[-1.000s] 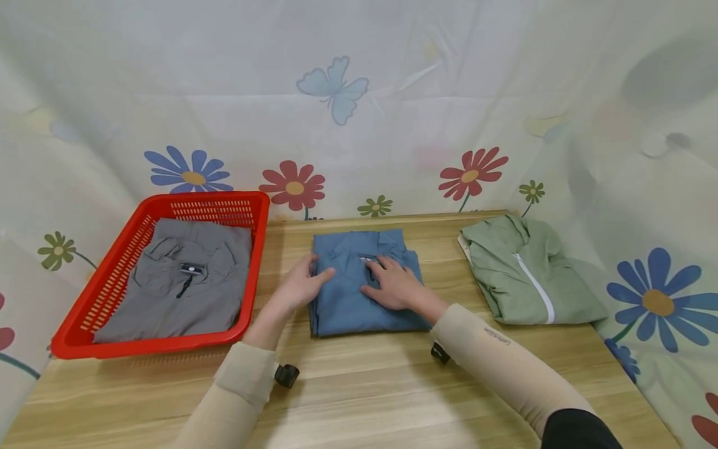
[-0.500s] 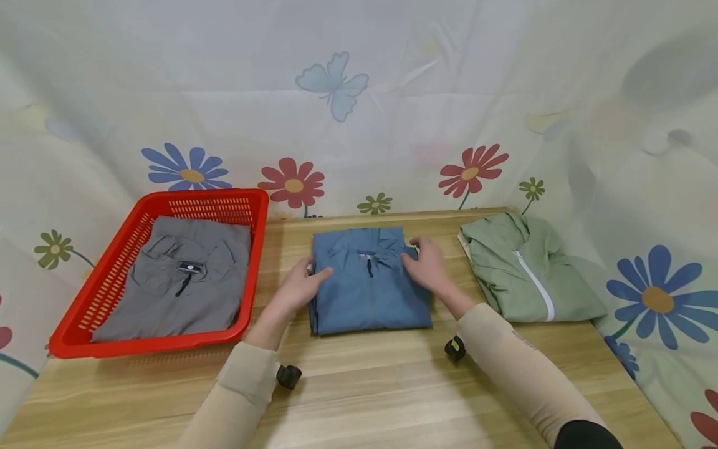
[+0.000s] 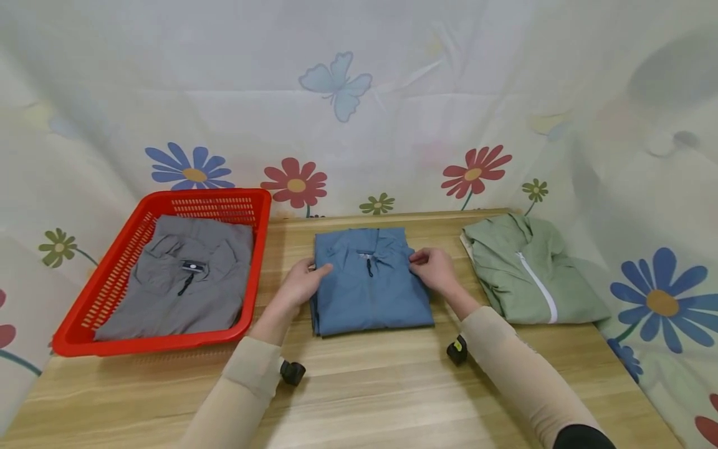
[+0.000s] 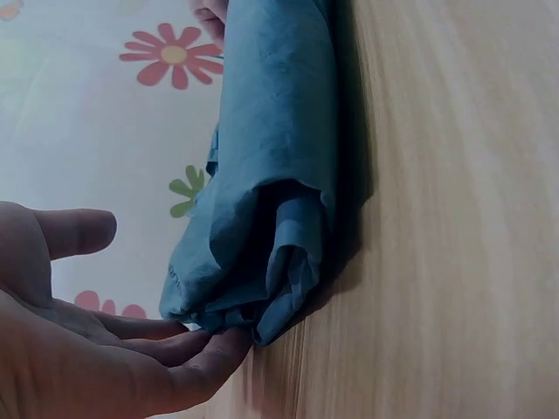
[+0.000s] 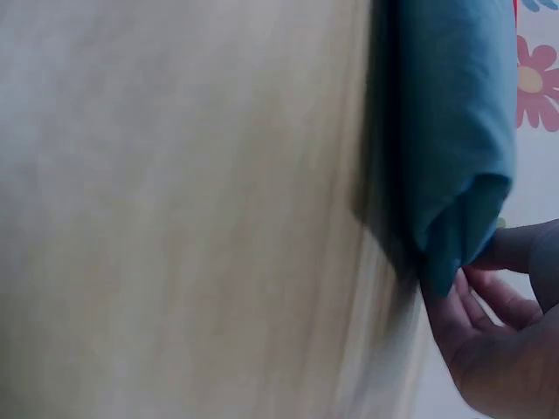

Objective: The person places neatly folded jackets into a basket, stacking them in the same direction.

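We've got open wooden table (image 3: 364,386) in front of the folded blue shirt (image 3: 370,287). Left of it, red basket (image 3: 247,262) wall blocks; right, green jacket (image 3: 527,274) sits close. Floral curtain (image 3: 359,125) closes off behind.

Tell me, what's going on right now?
Left hand touches blue shirt edge. Right hand pinches other edge. Shirt folded on table. Nothing blocking.
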Demonstrator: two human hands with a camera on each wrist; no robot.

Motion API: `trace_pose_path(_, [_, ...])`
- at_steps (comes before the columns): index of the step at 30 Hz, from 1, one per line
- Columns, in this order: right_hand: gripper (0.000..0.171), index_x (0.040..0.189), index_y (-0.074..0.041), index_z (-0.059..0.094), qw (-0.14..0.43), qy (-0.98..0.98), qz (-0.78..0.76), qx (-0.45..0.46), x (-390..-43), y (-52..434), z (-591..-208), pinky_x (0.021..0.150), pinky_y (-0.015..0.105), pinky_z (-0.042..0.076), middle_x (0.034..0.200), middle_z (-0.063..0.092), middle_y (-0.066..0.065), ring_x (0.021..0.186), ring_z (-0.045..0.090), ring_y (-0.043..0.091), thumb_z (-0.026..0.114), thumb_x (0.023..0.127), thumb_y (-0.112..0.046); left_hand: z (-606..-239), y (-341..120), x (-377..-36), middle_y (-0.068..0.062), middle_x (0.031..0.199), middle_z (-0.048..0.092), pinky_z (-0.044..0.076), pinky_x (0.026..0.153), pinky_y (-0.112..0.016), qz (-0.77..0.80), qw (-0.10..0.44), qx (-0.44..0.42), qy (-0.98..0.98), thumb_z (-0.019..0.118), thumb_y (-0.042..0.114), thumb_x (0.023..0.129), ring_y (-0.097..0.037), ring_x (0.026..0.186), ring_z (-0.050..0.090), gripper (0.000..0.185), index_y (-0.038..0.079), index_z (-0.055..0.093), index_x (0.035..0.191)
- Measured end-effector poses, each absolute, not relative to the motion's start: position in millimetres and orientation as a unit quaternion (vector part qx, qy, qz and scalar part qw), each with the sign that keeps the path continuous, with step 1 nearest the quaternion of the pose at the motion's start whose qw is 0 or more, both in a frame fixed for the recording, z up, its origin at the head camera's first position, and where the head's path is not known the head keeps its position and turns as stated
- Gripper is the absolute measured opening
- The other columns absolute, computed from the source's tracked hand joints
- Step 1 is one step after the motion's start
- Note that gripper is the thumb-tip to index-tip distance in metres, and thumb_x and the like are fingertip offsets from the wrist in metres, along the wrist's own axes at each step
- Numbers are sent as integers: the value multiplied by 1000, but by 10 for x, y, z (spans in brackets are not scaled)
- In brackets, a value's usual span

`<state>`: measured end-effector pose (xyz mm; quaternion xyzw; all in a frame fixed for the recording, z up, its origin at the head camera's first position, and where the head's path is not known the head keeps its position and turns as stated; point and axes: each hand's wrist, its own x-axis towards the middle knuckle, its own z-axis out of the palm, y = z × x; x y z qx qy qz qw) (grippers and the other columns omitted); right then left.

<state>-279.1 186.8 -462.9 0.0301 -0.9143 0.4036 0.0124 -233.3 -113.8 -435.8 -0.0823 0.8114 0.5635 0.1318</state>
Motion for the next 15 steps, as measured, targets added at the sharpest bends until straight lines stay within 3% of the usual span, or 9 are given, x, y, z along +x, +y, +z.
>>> trace_pose_path(7, [19,109,11,69,-7,-891,452,36,-2766,1924,-4636,82,39,57,103,71,23,97,68,34,70,93,1,-4351,-1150,-2352,-25,162,29,26,119,-52,588,140,-96,791,54,33,107,-39,148,30,72,-9,25,158])
trace_pose_path(12, [23,109,11,68,-21,-903,429,3,-2716,1971,-4552,71,36,58,100,71,23,87,69,32,70,95,-7,-4349,-1155,-2365,-25,161,31,27,119,-51,603,144,-103,778,54,33,107,-38,148,30,72,-9,25,158])
trace_pose_path(15, [28,111,11,70,-35,-913,407,0,-2700,1980,-4535,75,38,58,101,72,22,88,70,31,70,96,-12,-4361,-1148,-2375,-24,160,33,32,117,-52,616,148,-100,767,53,31,107,-37,146,33,70,-10,27,157])
